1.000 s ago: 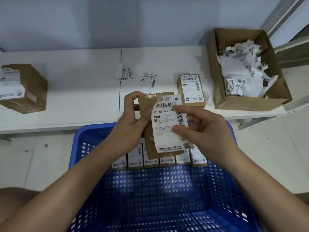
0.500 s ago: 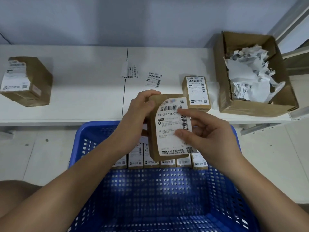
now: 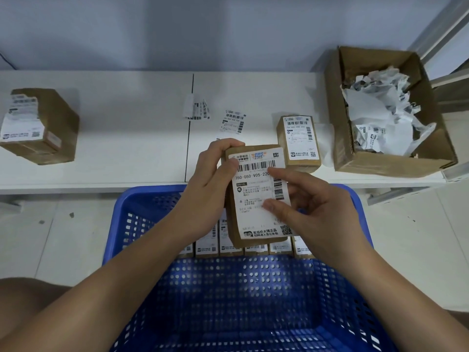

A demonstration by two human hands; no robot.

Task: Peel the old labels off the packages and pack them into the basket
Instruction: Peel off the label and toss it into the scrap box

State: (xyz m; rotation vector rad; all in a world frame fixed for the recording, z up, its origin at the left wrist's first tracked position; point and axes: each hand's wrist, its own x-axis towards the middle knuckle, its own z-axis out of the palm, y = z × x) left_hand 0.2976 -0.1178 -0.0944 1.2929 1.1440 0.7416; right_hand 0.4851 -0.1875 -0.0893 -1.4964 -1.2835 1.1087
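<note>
- A small brown cardboard package [image 3: 234, 232] is held above the far end of the blue perforated plastic basket [image 3: 142, 199]; the left hand [image 3: 205, 196] is wrapped round its upper left edge, thumb on the front.
- Half a second ago the white printed shipping label [image 3: 258, 196] curved away from the box along its left side; it is now seen lying flatter against the face, its right edge overhanging the box.
- The right hand [image 3: 322, 212] has its fingers [image 3: 278, 174] laid on the label near the barcode and the thumb pressed lower down; whether an edge is pinched cannot be told.
- The package has been raised slightly toward the white surface [image 3: 127, 148] since a second ago.
- Judged from this, the label is being smoothed down, not pulled off.
- A row of labelled packages [image 3: 256, 248] is already stood in the basket; a further small box [image 3: 299, 143] and a larger one [image 3: 40, 125] wait on the surface, and crumpled labels [image 3: 380, 107] fill the open cardboard box [image 3: 390, 163].
</note>
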